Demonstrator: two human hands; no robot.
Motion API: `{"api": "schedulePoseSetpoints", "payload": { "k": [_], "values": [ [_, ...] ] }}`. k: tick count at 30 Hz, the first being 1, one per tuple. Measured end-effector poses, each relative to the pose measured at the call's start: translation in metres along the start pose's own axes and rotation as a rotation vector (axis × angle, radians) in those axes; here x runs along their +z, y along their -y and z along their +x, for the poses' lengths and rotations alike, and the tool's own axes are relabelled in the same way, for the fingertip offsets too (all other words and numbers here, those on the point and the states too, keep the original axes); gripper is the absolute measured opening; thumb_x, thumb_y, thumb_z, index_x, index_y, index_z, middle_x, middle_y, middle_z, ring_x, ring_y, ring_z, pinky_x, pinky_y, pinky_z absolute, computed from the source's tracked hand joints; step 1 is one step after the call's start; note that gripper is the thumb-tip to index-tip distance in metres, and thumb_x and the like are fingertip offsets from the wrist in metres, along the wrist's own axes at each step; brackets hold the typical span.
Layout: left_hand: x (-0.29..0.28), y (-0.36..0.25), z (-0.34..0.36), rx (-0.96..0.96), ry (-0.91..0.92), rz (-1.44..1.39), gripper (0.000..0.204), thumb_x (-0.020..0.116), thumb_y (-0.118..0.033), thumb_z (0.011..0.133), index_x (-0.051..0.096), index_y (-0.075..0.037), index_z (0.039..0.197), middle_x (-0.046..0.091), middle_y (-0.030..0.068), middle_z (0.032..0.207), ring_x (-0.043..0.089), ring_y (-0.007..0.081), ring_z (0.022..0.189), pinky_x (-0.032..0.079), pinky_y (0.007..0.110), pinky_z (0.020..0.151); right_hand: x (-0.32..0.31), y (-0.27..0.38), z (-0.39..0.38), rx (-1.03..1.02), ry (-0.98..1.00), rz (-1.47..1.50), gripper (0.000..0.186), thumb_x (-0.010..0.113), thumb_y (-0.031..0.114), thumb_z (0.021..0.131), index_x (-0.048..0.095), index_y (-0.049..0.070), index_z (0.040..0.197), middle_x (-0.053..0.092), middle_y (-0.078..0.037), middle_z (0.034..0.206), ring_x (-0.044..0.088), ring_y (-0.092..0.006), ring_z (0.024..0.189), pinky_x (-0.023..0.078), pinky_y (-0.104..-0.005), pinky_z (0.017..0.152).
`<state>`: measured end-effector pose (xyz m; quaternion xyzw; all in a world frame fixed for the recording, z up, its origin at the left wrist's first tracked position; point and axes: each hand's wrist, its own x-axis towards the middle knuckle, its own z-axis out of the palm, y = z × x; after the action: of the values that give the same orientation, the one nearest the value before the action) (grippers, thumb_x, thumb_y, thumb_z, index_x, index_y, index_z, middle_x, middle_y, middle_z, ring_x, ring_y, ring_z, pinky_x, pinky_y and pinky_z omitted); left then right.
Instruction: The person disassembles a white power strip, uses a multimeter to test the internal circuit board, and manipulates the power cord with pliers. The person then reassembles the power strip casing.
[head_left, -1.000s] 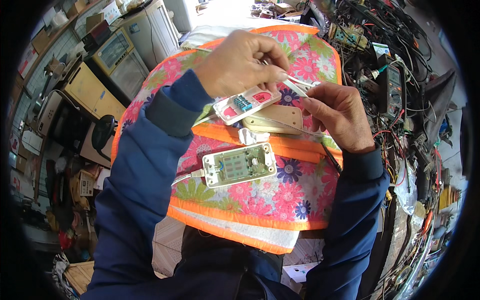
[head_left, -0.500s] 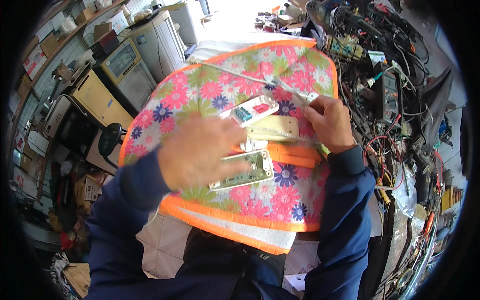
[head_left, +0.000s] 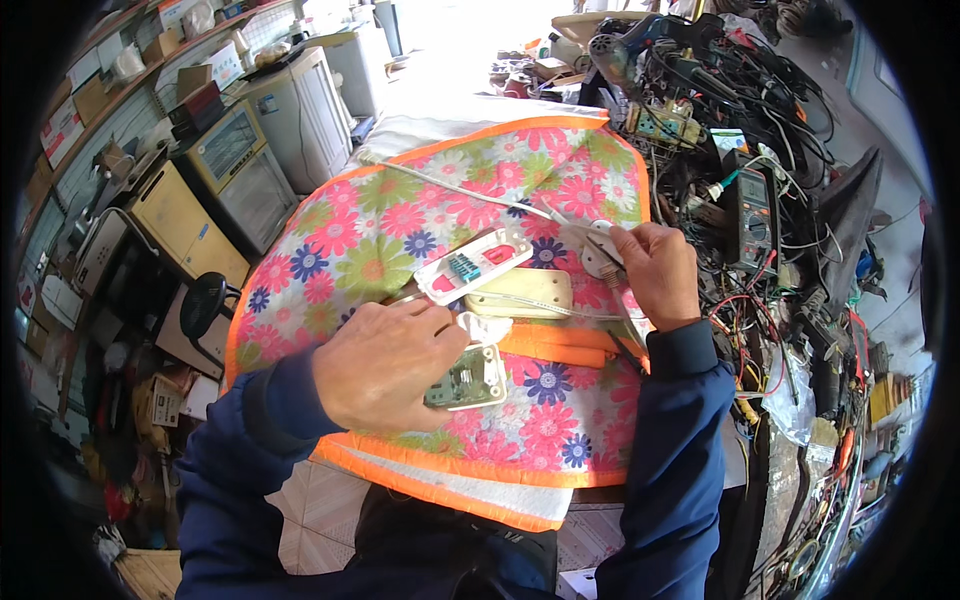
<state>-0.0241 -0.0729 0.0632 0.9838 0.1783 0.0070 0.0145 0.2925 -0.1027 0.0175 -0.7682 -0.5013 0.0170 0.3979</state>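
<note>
My left hand (head_left: 380, 365) is closed around the left end of a shallow open casing with a green circuit board (head_left: 465, 380), thumb below and fingers above; the fingers hide part of it. A crumpled white piece (head_left: 484, 328) sits against its upper edge. My right hand (head_left: 658, 272) is pinched at the right, near a round white part (head_left: 598, 258) and a slim shaft (head_left: 612, 275); what exactly the fingers hold I cannot make out. Between the hands lie a white casing (head_left: 492, 266) with teal and pink-red parts inside and a cream cover (head_left: 548, 290).
A flowered quilt (head_left: 395, 235) with orange edging covers the work surface. A pale cable (head_left: 440, 183) crosses its far part. To the right are a multimeter (head_left: 755, 220), tangled wires and tools; cabinets (head_left: 225, 150) line the left. An orange strip (head_left: 560, 345) lies mid-quilt.
My left hand, blurred before, has come down onto the casing with the circuit board. My right hand stays at the right of the quilt. The whole view has shifted a little.
</note>
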Motion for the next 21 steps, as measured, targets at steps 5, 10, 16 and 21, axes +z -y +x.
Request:
{"api": "schedulePoseSetpoints", "payload": {
  "k": [5, 10, 16, 21],
  "values": [
    [0.016, -0.003, 0.006, 0.062, -0.021, -0.123, 0.058, 0.079, -0.036, 0.071, 0.059, 0.002, 0.110, 0.061, 0.0176, 0.106, 0.063, 0.0349, 0.102, 0.053, 0.045, 0.080, -0.027, -0.002, 0.002, 0.028, -0.104, 0.106, 0.021, 0.072, 0.017, 0.086, 0.073, -0.003, 0.089, 0.072, -0.018, 0.076, 0.072, -0.0276, 0.070, 0.053, -0.0380, 0.068],
    [0.026, 0.005, 0.003, 0.058, -0.052, -0.291, 0.067, 0.082, -0.040, 0.070, 0.059, -0.001, 0.120, 0.060, 0.0155, 0.109, 0.061, 0.0338, 0.105, 0.053, 0.044, 0.085, -0.040, -0.023, 0.004, -0.009, 0.198, 0.006, 0.024, 0.078, 0.016, 0.077, 0.074, -0.004, 0.089, 0.073, -0.014, 0.076, 0.069, -0.0172, 0.069, 0.053, -0.0322, 0.065],
    [0.041, 0.013, 0.006, 0.088, -0.202, -0.381, 0.062, 0.087, -0.033, 0.065, 0.063, -0.001, 0.113, 0.061, 0.0142, 0.105, 0.063, 0.0334, 0.097, 0.053, 0.041, 0.082, -0.042, -0.036, 0.002, -0.047, 0.458, -0.443, 0.034, 0.080, 0.024, 0.062, 0.075, 0.001, 0.086, 0.072, -0.018, 0.080, 0.072, -0.0325, 0.077, 0.055, -0.0400, 0.069],
    [0.043, 0.012, 0.005, 0.032, -0.195, -0.388, 0.063, 0.086, -0.032, 0.066, 0.059, -0.003, 0.115, 0.060, 0.0135, 0.103, 0.062, 0.0337, 0.098, 0.053, 0.042, 0.081, -0.047, -0.042, -0.003, -0.117, 0.407, -0.220, 0.021, 0.068, 0.014, 0.082, 0.067, -0.002, 0.096, 0.066, -0.017, 0.075, 0.066, -0.0301, 0.068, 0.053, -0.0403, 0.064]
  ]
}}
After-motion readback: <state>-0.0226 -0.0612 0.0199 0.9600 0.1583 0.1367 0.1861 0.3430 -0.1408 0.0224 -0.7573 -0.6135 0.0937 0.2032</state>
